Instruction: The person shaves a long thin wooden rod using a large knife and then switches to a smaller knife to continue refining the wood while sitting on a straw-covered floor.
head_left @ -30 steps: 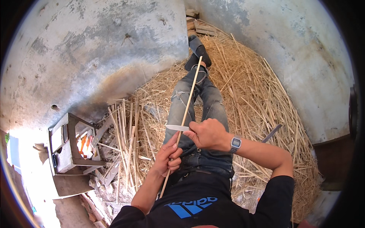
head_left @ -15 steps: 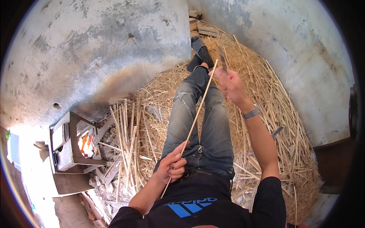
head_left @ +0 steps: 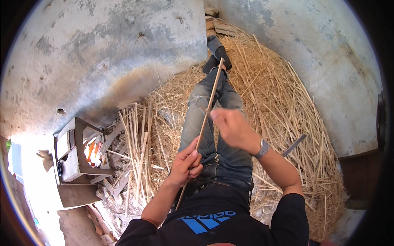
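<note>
Stick of pale wood [head_left: 214,89] points toward 1 o'clock from the left hand [head_left: 186,166] pinching it, while the curled right hand [head_left: 237,129], its hold unclear, hovers at 2 o'clock, apparently mid-shaving, the next stroke likely demanding steady bracing.

Glare whitens the lower left, and the right hand [head_left: 235,129] blurs.

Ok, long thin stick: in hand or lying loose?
In hand: the left hand is closed around the long thin stick, which slants over the jeans. Whether the right hand touches it, cannot tell.
</note>
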### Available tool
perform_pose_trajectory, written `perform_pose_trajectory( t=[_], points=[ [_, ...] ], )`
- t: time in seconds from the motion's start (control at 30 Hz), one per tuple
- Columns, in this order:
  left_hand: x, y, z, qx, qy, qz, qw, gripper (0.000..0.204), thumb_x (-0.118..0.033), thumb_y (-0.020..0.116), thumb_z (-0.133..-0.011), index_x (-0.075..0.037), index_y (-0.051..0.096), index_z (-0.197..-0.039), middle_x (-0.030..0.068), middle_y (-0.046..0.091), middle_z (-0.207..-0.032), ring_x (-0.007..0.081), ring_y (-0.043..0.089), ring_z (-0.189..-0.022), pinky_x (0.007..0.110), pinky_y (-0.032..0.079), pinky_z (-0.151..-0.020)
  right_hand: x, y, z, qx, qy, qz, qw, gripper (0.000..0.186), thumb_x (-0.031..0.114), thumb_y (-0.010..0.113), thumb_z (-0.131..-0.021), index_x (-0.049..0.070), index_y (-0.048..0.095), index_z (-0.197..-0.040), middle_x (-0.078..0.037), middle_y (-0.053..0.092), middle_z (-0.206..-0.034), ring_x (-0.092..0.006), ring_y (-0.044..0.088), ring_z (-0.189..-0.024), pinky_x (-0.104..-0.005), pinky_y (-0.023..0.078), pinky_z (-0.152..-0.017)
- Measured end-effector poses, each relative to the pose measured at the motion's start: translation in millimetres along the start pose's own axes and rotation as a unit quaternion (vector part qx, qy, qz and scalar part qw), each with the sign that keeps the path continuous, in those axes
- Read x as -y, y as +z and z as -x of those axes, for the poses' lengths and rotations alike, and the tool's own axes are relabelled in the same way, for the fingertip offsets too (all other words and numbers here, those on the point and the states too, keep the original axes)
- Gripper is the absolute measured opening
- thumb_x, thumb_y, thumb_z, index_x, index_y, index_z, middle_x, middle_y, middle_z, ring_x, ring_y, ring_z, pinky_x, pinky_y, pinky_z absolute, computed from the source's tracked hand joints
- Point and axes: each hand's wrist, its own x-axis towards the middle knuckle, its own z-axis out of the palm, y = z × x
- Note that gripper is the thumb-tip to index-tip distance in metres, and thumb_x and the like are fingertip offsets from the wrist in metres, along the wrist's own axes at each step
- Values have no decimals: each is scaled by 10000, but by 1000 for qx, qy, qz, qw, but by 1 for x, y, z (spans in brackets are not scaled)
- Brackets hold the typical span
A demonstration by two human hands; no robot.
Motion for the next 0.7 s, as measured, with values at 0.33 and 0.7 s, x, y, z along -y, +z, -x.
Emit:
perform_pose_trajectory(
  t=[0.33,0.7],
  points=[
    [6,-4,-4,-87,4,-125,988,507,-125,502,-1090,-149,410,-1588,-34,356,-665,51,313,-452,240,262,-410,-17,20,-2,-22,-8,199,980,554,518,479,-1044,59,627,-770,-206,627,-589,-443,652,-560,-543,506,-487],
    [-5,-23,-13,-104,91,-242,960,163,-141,512,-1086,-23,607,-1026,-27,407,-629,55,352,-416,243,250,-387,-9,51,10,34,-146,223,963,540,558,547,-996,99,655,-732,-146,590,-500,-349,632,-463,-473,496,-442]
  ],
)
